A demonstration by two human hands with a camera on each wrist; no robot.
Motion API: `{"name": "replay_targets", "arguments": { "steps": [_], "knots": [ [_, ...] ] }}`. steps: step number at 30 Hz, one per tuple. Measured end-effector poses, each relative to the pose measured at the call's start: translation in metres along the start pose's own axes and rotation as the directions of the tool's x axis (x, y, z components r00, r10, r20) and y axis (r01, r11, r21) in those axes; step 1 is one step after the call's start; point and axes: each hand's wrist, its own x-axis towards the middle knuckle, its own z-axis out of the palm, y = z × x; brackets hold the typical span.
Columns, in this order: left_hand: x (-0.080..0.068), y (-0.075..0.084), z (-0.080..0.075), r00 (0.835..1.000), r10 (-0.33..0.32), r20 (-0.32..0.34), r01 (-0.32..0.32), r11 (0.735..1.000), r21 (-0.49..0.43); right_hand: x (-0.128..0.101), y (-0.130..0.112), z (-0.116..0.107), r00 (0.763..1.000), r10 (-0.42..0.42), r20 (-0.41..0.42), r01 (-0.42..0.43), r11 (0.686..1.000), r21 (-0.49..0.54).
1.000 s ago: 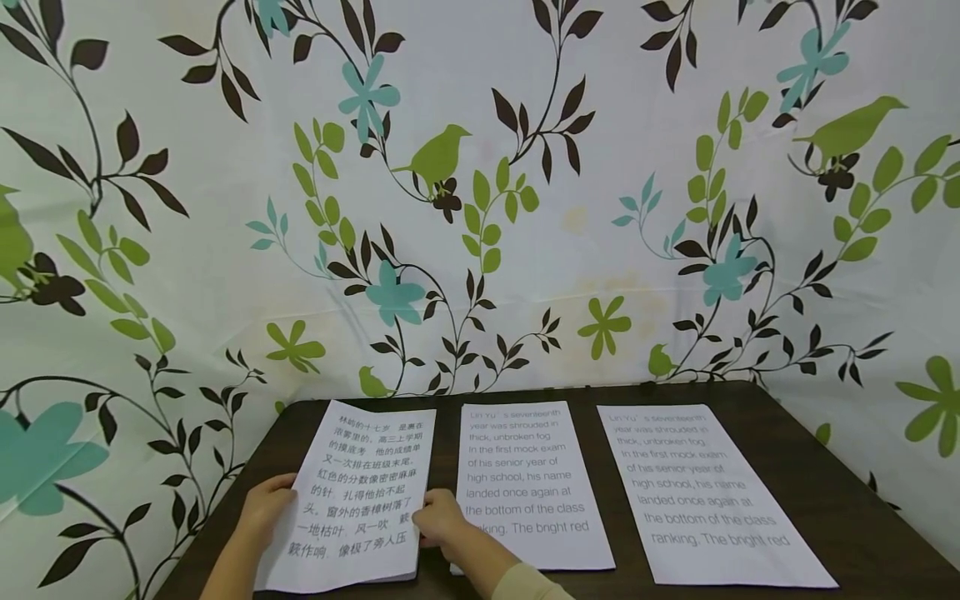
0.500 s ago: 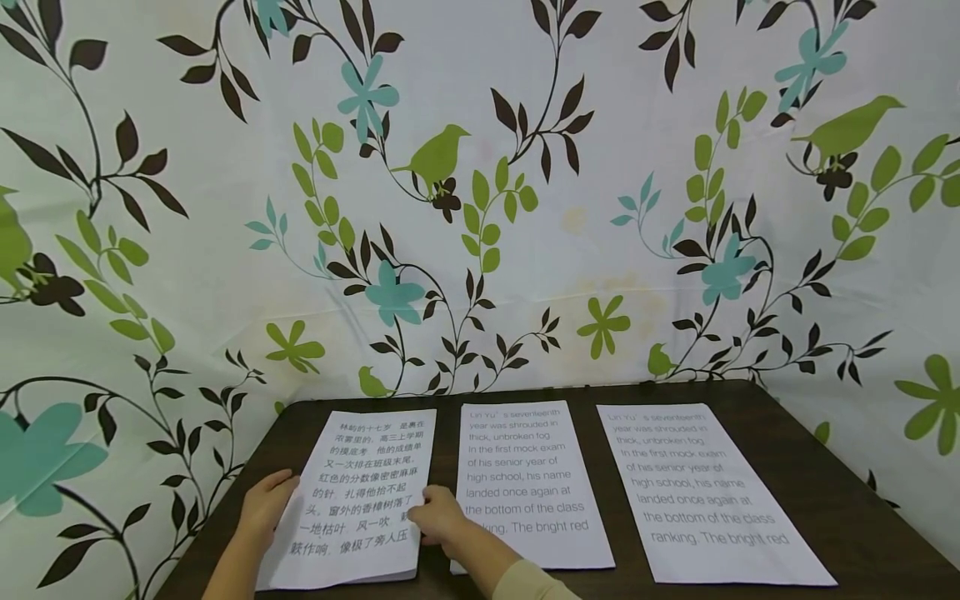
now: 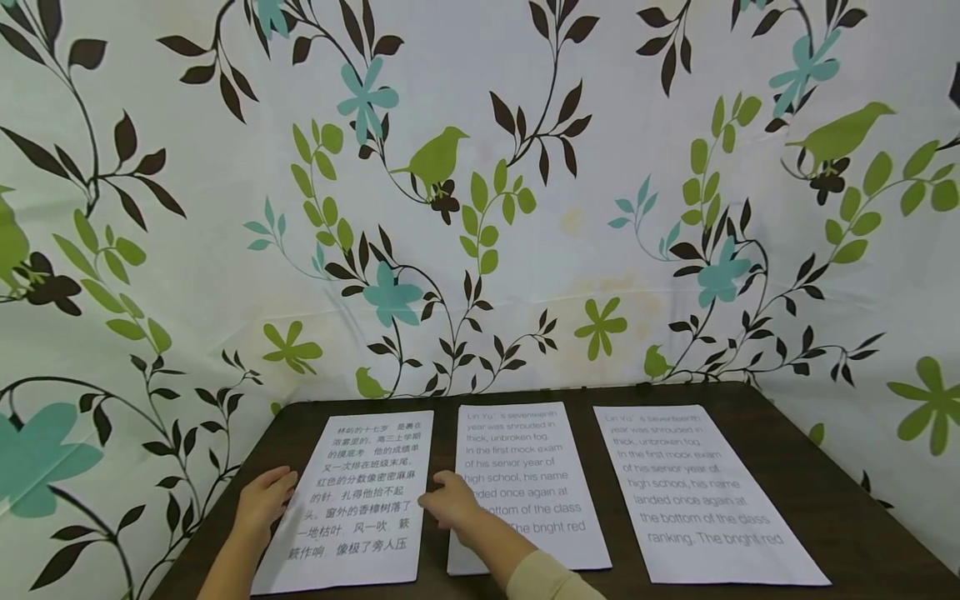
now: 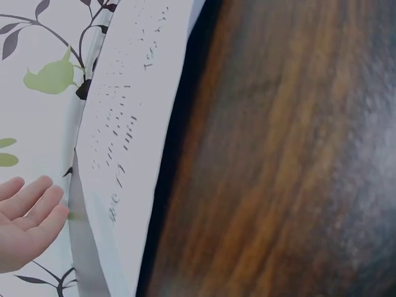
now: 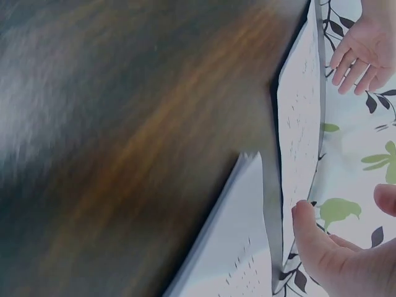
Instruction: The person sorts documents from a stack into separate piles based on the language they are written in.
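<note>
We see three white printed paper sheets lying flat, side by side, on the dark brown wooden desk [image 3: 825, 500]. Our left hand [image 3: 262, 504] rests with relaxed fingers on the left edge of the white sheet with Chinese text [image 3: 360, 500], so it stays in place. Our right hand [image 3: 453, 504], fingers loose and gripping nothing, hovers over the middle white sheet with English text [image 3: 525, 467], beside the gap between both sheets

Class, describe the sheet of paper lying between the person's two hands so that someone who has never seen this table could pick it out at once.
On the dark wooden table in front of the leaf-and-bird patterned cloth, three white printed sheets lie side by side. The sheet you want is the leftmost, with the left hand at its left edge and the right hand beside its right edge. It alone is printed in Chinese characters; the other two carry English text.
</note>
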Motion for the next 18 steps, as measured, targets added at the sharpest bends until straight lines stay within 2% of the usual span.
{"name": "replay_targets", "arguments": {
  "steps": [10,18],
  "knots": [
    [0.004,0.014,0.018,0.998,0.025,0.058,-0.024,0.999,-0.031,0.002,-0.003,-0.024,0.998,-0.04,-0.042,0.041,0.999,0.031],
    [0.005,0.021,0.035,0.996,0.042,0.078,-0.043,0.999,0.017,-0.001,-0.005,-0.046,0.997,-0.047,-0.063,0.05,0.998,0.044]
  ]
}}
